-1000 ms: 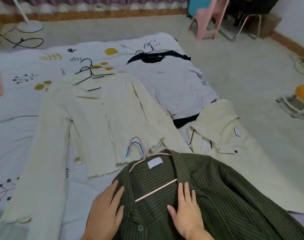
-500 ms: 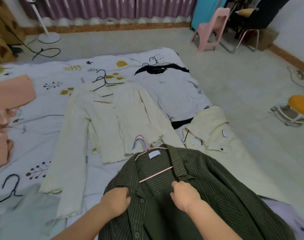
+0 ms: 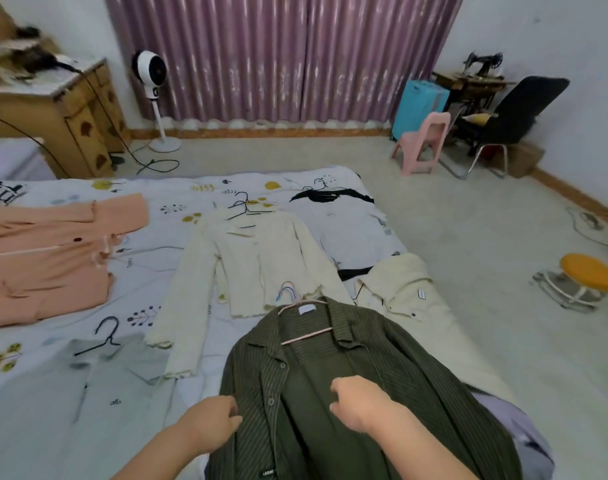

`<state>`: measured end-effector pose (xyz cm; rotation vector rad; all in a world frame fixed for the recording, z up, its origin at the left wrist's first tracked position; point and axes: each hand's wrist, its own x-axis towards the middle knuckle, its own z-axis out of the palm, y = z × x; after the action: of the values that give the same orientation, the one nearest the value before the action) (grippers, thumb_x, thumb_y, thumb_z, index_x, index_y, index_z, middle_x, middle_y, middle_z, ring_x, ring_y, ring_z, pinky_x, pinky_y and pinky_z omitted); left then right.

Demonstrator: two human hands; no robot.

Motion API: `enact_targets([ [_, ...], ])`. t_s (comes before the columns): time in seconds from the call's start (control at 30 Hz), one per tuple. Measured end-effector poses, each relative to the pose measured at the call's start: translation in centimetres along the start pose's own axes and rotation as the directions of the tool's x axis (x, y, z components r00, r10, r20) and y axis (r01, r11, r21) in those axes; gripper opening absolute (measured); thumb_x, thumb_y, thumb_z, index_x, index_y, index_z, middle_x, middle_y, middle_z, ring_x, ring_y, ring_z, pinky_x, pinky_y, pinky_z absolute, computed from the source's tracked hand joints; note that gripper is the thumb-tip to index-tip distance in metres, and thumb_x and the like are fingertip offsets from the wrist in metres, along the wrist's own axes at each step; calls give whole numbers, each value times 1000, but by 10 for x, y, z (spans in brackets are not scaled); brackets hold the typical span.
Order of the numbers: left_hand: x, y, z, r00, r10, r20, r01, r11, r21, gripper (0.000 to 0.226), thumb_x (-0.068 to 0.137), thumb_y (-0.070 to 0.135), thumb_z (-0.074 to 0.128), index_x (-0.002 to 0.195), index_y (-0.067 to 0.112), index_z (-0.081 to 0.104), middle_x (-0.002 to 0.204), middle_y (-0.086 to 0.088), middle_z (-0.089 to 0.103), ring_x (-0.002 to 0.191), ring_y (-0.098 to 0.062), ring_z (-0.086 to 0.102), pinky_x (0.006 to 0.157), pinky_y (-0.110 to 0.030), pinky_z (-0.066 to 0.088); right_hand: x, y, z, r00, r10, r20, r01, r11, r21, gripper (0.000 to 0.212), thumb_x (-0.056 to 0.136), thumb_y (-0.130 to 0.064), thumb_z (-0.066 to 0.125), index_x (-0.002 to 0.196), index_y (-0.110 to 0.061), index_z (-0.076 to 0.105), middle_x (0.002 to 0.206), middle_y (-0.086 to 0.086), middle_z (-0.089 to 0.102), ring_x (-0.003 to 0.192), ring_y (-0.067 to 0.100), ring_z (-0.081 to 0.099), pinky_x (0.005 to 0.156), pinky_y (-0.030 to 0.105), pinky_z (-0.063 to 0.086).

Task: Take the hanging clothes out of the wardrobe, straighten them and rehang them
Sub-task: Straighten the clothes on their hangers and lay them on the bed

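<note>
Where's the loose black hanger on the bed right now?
Head view, lower left: the black hanger lies on the bed sheet at the grey garment's collar, left of the cream cardigan's sleeve.

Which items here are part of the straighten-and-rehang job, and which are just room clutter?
Job:
- green striped shirt on pink hanger
- left hand and right hand, both gripping the shirt fronts
- cream cardigan
- peach garment
- black hanger

Clutter:
- standing fan
- pink plastic chair
- yellow stool
- black chair
</note>
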<state>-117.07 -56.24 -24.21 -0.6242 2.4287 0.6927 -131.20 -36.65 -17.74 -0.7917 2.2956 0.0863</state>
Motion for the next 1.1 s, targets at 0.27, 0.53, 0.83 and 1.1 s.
enact_targets([
  [0.27, -121, -25, 21, 984, -119, -134, 110, 992, -68, 36, 97, 37, 38, 124, 18, 52, 130, -1, 55, 117, -15, 51, 92, -23, 39, -72, -35, 22, 995, -103, -2, 102, 989, -104, 41, 96, -28, 43, 134, -12, 46, 138, 9, 48, 124, 28, 48, 101, 35, 42],
  [0.53, -221, -122, 34, 943, -280, -181, 250, 953, -172, 36, 96, 37, 39, 124, 18, 52, 130, 0, 54, 118, -14, 50, 92, -21, 37, -99, -134, 48, 968, -252, 4, 249, 950, -187, 37, 97, -26, 40, 129, -10, 48, 135, 8, 50, 121, 25, 49, 89, 30, 40],
  [0.83, -309, -276, 36, 908, -379, -178, 329, 909, -255, 31, 94, 38, 41, 118, 23, 55, 128, 2, 55, 116, -13, 52, 91, -20, 38, -108, -292, 104, 959, -281, 34, 283, 952, -120, 42, 98, -25, 38, 139, -14, 40, 142, 6, 44, 126, 23, 46, 99, 28, 38],
  [1.1, -329, -379, 23, 920, -370, -132, 335, 914, -228, 23, 96, 32, 40, 108, 23, 57, 113, 3, 60, 100, -12, 54, 76, -19, 37, -87, -402, 163, 962, -272, -8, 270, 958, -96, 39, 96, -22, 38, 134, -17, 43, 138, 6, 46, 123, 22, 47, 96, 29, 39],
])
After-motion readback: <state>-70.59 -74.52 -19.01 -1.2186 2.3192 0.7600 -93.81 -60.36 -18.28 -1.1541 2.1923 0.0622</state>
